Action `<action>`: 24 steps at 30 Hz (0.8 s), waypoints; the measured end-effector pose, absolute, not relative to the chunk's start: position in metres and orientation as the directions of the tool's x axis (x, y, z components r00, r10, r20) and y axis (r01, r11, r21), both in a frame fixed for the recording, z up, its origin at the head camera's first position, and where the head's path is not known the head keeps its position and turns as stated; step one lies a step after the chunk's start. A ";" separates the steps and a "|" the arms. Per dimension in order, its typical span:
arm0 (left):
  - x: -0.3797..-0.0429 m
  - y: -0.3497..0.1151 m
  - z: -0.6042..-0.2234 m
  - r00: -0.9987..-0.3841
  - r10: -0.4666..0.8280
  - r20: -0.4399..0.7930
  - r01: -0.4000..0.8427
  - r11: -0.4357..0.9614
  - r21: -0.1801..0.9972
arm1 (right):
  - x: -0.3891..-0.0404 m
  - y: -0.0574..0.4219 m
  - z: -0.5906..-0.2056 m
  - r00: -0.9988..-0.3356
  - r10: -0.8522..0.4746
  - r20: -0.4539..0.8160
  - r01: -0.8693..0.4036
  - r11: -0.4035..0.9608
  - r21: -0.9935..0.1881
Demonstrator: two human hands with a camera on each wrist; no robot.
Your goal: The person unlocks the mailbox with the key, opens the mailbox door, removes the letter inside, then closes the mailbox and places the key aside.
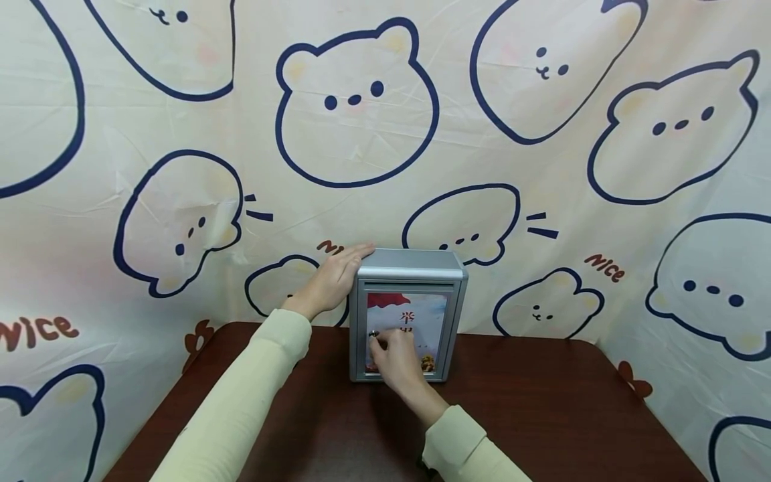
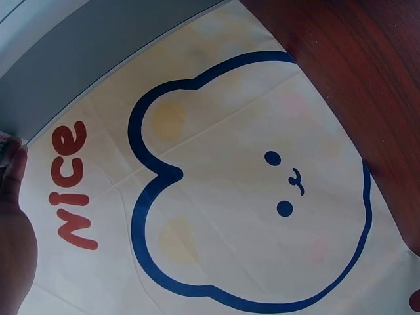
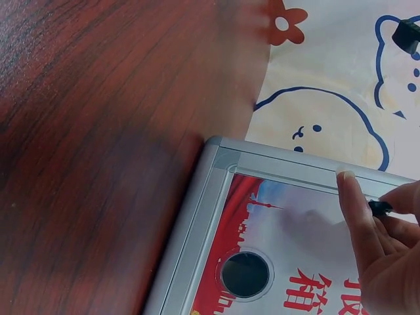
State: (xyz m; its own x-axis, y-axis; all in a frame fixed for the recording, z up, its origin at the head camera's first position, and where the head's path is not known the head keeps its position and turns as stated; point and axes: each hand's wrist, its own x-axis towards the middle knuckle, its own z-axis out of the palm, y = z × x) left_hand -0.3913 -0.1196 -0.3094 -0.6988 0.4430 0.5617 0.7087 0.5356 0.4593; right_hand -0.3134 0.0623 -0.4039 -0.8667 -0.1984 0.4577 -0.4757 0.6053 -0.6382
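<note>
A grey metal-framed box (image 1: 412, 265) stands upright on the table, with a printed front panel (image 1: 385, 311) of red, white and blue. My left hand (image 1: 330, 281) rests on its top left corner, fingers stretched over the edge. Part of that hand (image 2: 16, 243) shows at the far left of the left wrist view, beside the box's grey side (image 2: 72, 85). With thumb and fingers my right hand (image 1: 399, 358) pinches a small black key-like piece (image 3: 379, 208) near the panel's left edge. The piece's far end is hidden. In the right wrist view, a round dark window (image 3: 245, 274) shows in the panel.
The dark red-brown wooden table (image 1: 542, 402) extends around the box. Behind and beside it hangs a pale cloth (image 1: 355, 147) printed with bear outlines and "Nice". At the upper right of the right wrist view is a black object (image 3: 407, 36) of unclear kind.
</note>
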 end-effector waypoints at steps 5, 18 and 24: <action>-0.391 -0.120 -0.309 -0.696 0.446 0.562 0.711 0.536 0.455 | -0.313 0.062 -0.404 -0.867 -0.202 0.456 -0.478 0.596 -0.645; -0.390 -0.120 -0.310 -0.705 0.443 0.554 0.703 0.537 0.466 | -0.309 0.065 -0.403 -0.880 -0.215 0.424 -0.463 0.588 -0.664; -0.390 -0.120 -0.310 -0.706 0.443 0.552 0.702 0.538 0.467 | -0.307 0.065 -0.403 -0.880 -0.222 0.420 -0.465 0.586 -0.663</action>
State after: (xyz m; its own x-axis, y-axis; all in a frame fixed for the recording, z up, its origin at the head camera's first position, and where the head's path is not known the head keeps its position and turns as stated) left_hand -0.3901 -0.1203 -0.3104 -0.7063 0.4426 0.5525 0.7022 0.5375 0.4670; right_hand -0.3073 0.0649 -0.4033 -0.8799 -0.2221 0.4200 -0.4647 0.5863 -0.6635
